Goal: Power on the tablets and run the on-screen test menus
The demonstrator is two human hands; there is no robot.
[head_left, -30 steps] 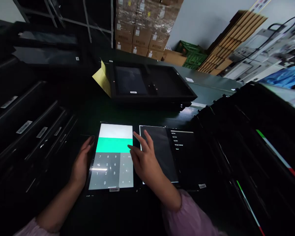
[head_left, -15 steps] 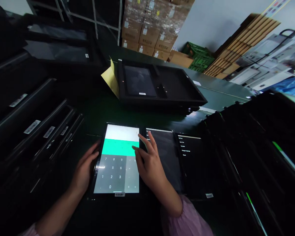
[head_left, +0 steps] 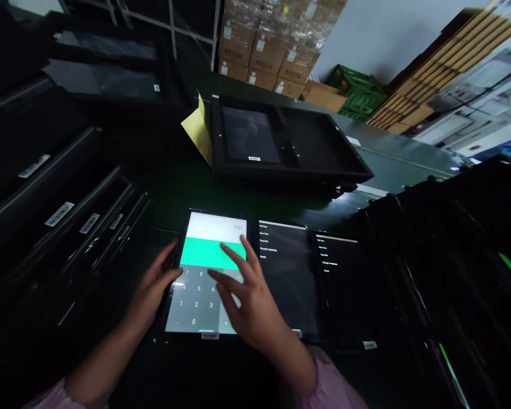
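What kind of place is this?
Probably an electronics assembly or test floor: a lit tablet showing a calculator beside tablets with a test menu, rows of barcode-labelled panels, and plastic-wrapped cartons stacked behind.

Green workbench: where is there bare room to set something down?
The workbench looks bare between the calculator tablet and the black two-bay tray, and beyond the tray's right end, near a white label. It is crowded at left with labelled panels, at right with dark panels, and in front with menu-screen tablets beside the calculator tablet.
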